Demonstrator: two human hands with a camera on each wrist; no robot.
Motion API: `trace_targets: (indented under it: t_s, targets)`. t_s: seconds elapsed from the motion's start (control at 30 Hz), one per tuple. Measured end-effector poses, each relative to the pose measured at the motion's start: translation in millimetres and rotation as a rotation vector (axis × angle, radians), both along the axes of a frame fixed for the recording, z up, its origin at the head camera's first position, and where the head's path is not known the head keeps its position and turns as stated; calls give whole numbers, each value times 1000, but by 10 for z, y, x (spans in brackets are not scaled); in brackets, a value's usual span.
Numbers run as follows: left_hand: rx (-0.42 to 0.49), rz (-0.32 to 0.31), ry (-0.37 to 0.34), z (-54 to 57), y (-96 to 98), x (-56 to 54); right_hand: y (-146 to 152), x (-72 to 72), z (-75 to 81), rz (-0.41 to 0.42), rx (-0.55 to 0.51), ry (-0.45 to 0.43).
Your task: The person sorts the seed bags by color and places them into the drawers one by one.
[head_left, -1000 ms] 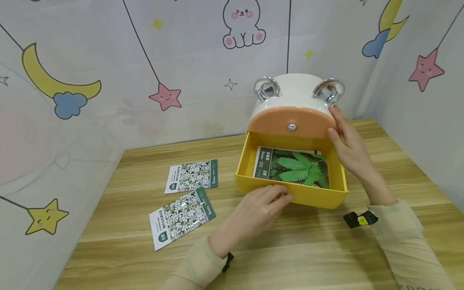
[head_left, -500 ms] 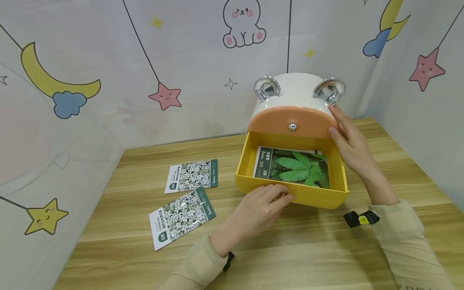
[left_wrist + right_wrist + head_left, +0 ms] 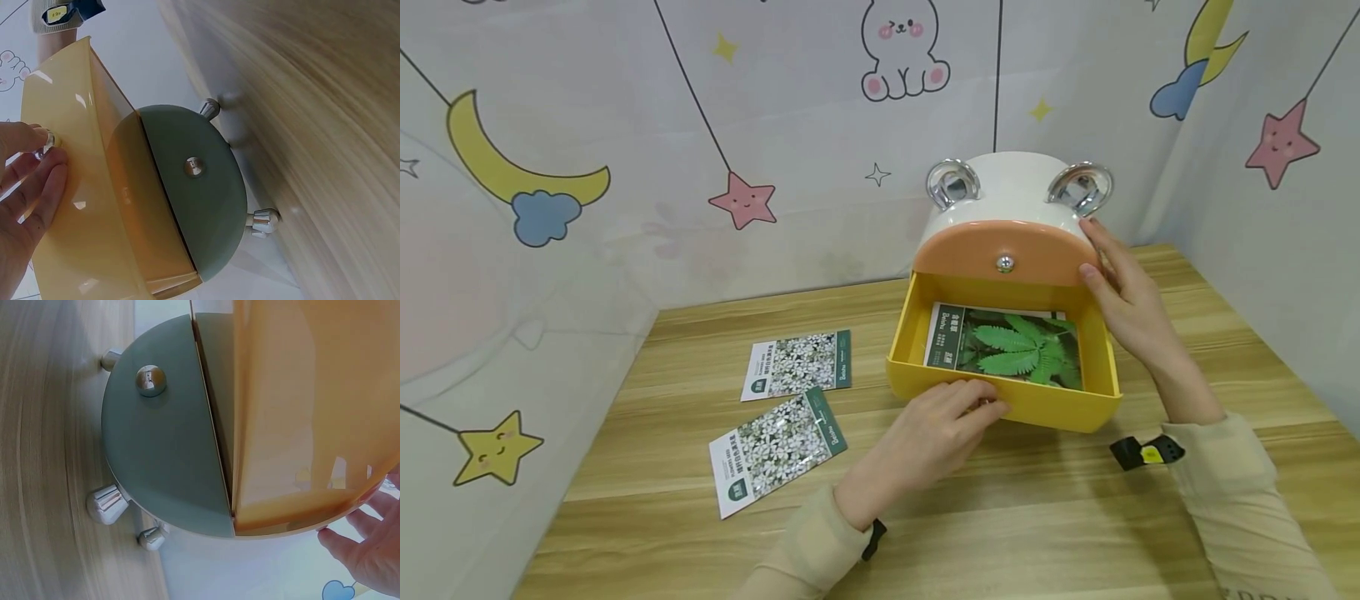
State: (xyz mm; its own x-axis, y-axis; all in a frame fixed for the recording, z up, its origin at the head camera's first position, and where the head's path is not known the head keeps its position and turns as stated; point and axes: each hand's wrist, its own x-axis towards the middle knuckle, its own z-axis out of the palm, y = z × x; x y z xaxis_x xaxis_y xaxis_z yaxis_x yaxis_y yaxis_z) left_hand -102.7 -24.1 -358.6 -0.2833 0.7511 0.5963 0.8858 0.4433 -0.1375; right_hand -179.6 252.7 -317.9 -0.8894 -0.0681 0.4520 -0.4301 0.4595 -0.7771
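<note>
A small drawer cabinet with a white rounded top (image 3: 1011, 183) and silver ears stands towards the back of the table. Its yellow drawer (image 3: 1060, 408) is pulled out, under an orange upper front (image 3: 970, 250). Inside lies a seed packet (image 3: 1015, 346) with a green leaf picture; another paper edge shows behind it. My left hand (image 3: 936, 437) pinches the silver drawer knob (image 3: 49, 145) at the drawer's front. My right hand (image 3: 1131, 304) rests against the cabinet's right side, thumb by the orange front. In the left wrist view, a dark green lower front (image 3: 187, 194) shows beneath the drawer.
Two seed packets with white flower pictures lie left of the cabinet, the farther packet (image 3: 801, 365) above the nearer packet (image 3: 778, 450). The wood-grain table (image 3: 1000, 533) meets a patterned wall cloth (image 3: 820, 250) behind. Silver cabinet feet (image 3: 107, 503) stand on the table.
</note>
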Motion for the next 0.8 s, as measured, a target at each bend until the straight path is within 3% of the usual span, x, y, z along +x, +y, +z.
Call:
trace_targets:
  t_s: [0.8]
  targets:
    - [1,16,-31,32,62,-105,22,1,-4,-8,-8,-21]
